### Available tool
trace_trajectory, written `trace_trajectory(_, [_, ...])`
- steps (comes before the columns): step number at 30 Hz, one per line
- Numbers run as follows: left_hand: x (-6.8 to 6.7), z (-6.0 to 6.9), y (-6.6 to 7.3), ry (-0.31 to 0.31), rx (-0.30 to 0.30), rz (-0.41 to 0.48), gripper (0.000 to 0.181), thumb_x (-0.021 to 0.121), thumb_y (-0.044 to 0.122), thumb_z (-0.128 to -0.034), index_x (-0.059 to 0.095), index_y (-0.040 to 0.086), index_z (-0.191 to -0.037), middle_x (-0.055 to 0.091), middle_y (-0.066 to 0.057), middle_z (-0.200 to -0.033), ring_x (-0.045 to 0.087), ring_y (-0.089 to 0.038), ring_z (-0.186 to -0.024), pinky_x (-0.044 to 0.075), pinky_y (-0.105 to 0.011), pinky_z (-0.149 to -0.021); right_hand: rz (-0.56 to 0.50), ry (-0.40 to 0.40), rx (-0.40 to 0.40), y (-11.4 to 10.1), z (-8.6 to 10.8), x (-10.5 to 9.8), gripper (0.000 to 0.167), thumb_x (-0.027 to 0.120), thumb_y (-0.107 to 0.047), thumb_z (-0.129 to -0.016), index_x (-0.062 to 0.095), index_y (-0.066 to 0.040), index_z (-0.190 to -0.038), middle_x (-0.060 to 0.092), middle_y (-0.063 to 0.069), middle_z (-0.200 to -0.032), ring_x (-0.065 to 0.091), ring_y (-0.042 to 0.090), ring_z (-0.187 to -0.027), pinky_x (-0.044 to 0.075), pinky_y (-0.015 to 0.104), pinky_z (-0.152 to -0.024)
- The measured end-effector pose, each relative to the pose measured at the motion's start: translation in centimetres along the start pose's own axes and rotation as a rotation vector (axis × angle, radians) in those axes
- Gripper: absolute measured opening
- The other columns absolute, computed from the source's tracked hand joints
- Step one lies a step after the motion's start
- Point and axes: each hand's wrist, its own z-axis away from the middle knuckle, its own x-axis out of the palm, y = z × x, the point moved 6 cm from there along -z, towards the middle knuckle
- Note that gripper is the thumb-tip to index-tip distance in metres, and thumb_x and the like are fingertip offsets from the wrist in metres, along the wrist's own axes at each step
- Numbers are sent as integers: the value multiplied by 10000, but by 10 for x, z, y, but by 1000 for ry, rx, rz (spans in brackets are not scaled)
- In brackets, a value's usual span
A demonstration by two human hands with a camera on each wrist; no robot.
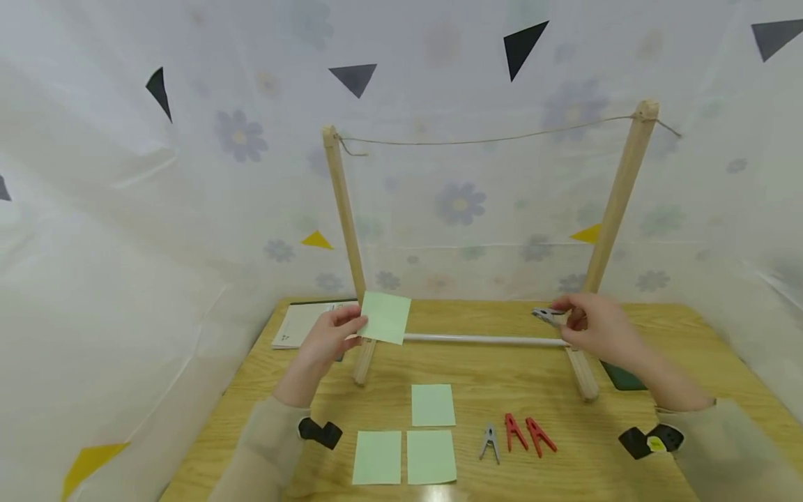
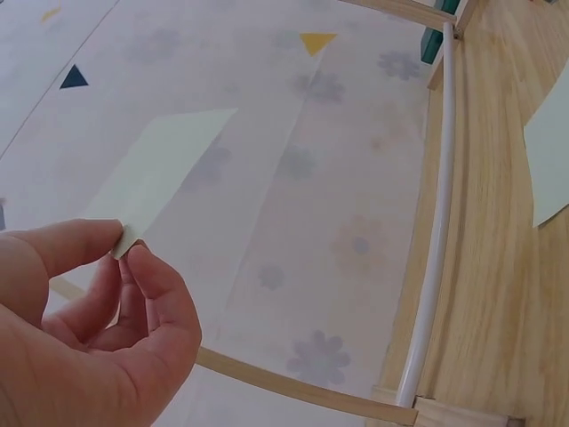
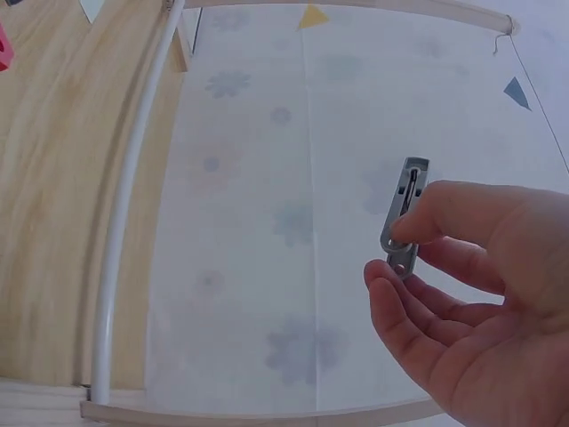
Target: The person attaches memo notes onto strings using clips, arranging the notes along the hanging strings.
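Observation:
A pale green paper square [image 1: 385, 318] is pinched at its left edge by the left hand [image 1: 330, 337], raised beside the left post. In the left wrist view, thumb and fingertips of the left hand [image 2: 107, 329] hold a corner of the paper [image 2: 164, 169]. The right hand [image 1: 605, 333], near the right post, grips a grey clothespin [image 1: 548, 316]. The right wrist view has the right hand [image 3: 480, 285] with thumb and fingers on the handle end of the clothespin [image 3: 406, 209]. A thin string [image 1: 464, 143] runs between the post tops, above both hands.
Three green squares [image 1: 433, 405] lie on the wooden table [image 1: 301, 446]. Right of them are a grey clothespin [image 1: 490, 443] and two red ones [image 1: 516, 432]. A white rod [image 1: 483, 339] joins the posts low down. A notebook [image 1: 302, 325] lies back left, a dark green object [image 1: 622, 377] at right.

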Motion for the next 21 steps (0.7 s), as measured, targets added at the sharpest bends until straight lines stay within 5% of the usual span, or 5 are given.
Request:
trace_trajectory(9, [3, -6, 19, 34, 14, 47, 449, 533, 124, -1029, 434, -11, -1445, 484, -104, -1336, 513, -169, -1184, 509, -239, -896, 45, 11, -39, -17, -25, -21, 282, 724, 0, -843, 666, -9, -1118, 650, 168, -1045, 618, 165, -756, 530, 264, -618])
trace_trajectory(21, [7, -15, 42, 50, 44, 98, 394, 554, 165, -1023, 502, 0, -1377, 545, -7, -1137, 542, -123, -995, 496, -235, -854, 19, 24, -22, -29, -51, -42, 258, 669, -63, -906, 661, -41, -1163, 625, 121, -1085, 589, 133, -805, 535, 223, -672])
